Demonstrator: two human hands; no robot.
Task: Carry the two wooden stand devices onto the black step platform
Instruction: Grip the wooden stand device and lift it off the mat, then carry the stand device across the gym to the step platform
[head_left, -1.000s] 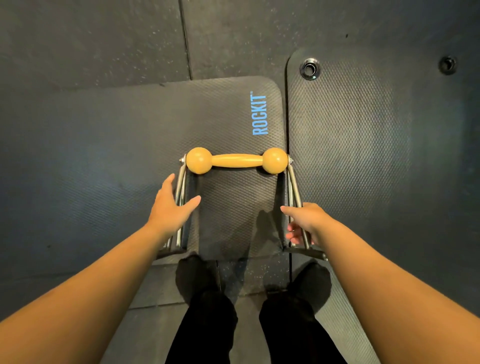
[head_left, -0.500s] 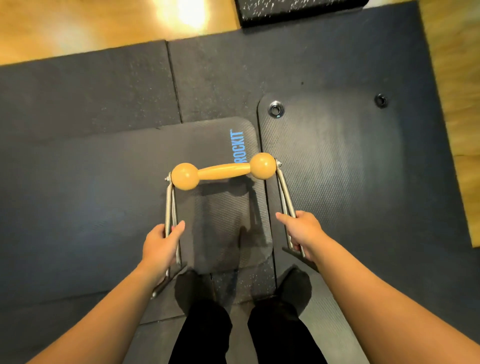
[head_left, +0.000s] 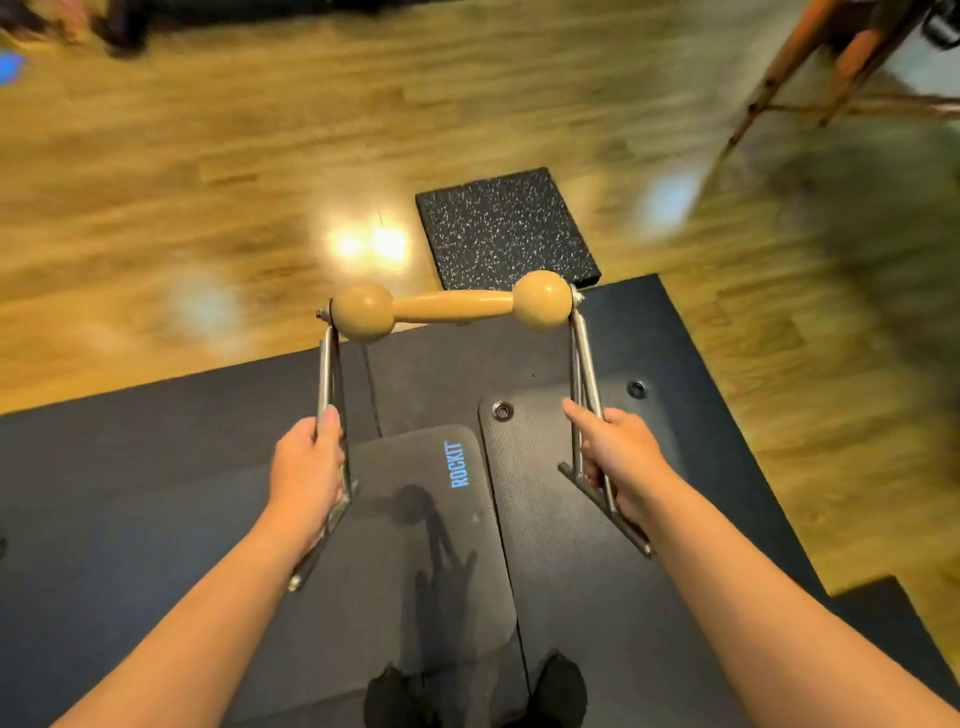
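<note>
One wooden stand device (head_left: 451, 305), a tan dumbbell-shaped bar with a ball at each end on two metal side frames, hangs lifted above the dark mats. My left hand (head_left: 306, 465) grips its left metal frame and my right hand (head_left: 618, 457) grips its right frame. The black speckled step platform (head_left: 498, 228) lies on the wooden floor just beyond the bar, partly hidden behind it. A second stand device is not in view.
Two dark exercise mats (head_left: 415, 519) lie on black rubber flooring (head_left: 130, 441) under my arms; my feet (head_left: 561, 686) show at the bottom. Wooden floor (head_left: 208, 156) spreads ahead. Blurred wooden furniture legs (head_left: 810, 67) stand at the top right.
Both hands closed on the side frames and raised the stand off the mat. The view swung forward, bringing the wooden floor and the step platform into sight.
</note>
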